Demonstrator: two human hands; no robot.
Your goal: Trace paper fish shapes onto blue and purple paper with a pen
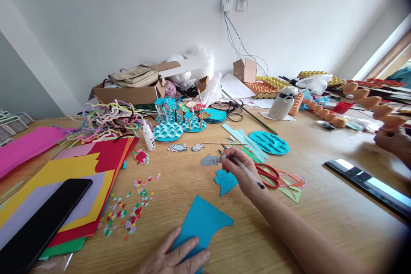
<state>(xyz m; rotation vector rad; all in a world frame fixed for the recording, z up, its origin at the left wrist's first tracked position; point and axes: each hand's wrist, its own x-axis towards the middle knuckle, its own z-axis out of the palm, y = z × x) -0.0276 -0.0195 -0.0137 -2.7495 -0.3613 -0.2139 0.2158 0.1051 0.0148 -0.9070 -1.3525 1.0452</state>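
Here's the left hand (180, 256), fingers spread flat over the blue sheet (201, 218) at the near edge of the tabletop (173, 184). The right hand (240, 175) pinches a clear-barrelled pen (252, 175), its fingertips beside the tail of a grey fish cutout (209, 161). Just below sits a smaller blue piece (226, 182) with drawn lines, and the red-handled scissors (278, 175) lie right behind that wrist. Over to the left, paper bits (135, 214) scatter, a white glue bottle (148, 138) standing beyond them near 2 fish cutouts (177, 147).
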